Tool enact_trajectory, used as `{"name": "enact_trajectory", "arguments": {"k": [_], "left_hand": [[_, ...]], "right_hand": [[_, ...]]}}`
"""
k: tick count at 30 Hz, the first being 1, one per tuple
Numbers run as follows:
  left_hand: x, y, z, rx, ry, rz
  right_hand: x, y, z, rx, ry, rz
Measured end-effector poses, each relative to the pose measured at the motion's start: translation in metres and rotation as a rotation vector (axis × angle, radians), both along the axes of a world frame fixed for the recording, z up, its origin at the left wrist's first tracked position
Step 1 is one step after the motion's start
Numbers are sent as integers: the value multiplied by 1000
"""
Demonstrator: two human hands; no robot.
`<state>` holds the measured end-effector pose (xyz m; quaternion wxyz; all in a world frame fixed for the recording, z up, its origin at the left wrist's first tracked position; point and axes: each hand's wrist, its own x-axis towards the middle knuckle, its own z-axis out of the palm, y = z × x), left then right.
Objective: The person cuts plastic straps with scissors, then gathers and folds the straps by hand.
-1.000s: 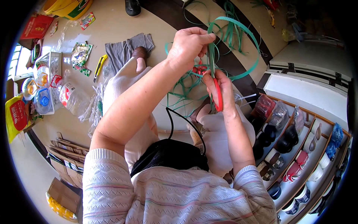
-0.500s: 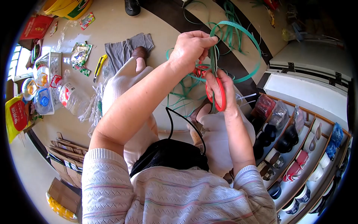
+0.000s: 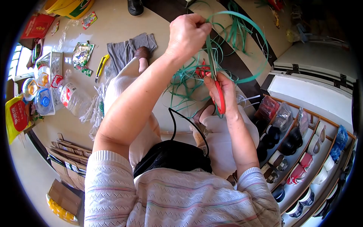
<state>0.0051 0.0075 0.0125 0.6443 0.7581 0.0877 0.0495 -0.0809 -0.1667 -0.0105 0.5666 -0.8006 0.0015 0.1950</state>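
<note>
- Step in hand, by judgement: working of a green strip [image 3: 247,79] against red-handled scissors [image 3: 221,99], with strip and tool together between the two hands.
- Left hand [image 3: 188,37]: raised ahead of the body, palm turned away, thumb and fingers pressed together, pinching the green strip close to the scissors' tips.
- Right hand [image 3: 226,89]: lower and nearer the body, closed around the red handles, blades pointing up toward the left hand; impossible to tell whether parted or meeting.
- Requirement of the next move, by judgement: firm pinch on the strip, steady handles, fingertips clear of the blade edges.
- Position of the green strip: from the left pinch, out in a wide arc to the right and back toward the right hand; partly alongside the blades, passage between them not discernible.
- Appearance of the strip: flat, narrow, bright green, apparently springy from the open curve.
- Below the hands: loose tangle of similar green strips [image 3: 181,85] on the floor, with a red item [image 3: 203,69] among the loops, identity unclear.
- Farther left on the floor: yellow cutter [image 3: 101,68] beside a grey cloth [image 3: 126,49].
</note>
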Motion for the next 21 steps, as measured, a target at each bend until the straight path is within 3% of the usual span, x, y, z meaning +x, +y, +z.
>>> {"name": "enact_trajectory", "arguments": {"k": [3, 9, 21], "left_hand": [[3, 5, 2, -347, 206, -34], [-2, -2, 0, -543, 280, -77], [-6, -9, -8, -610, 316, -87]], "right_hand": [[2, -2, 0, 25, -1, 15], [3, -5, -2, 87, -76, 52], [2, -3, 8, 180, 87, -13]]}}
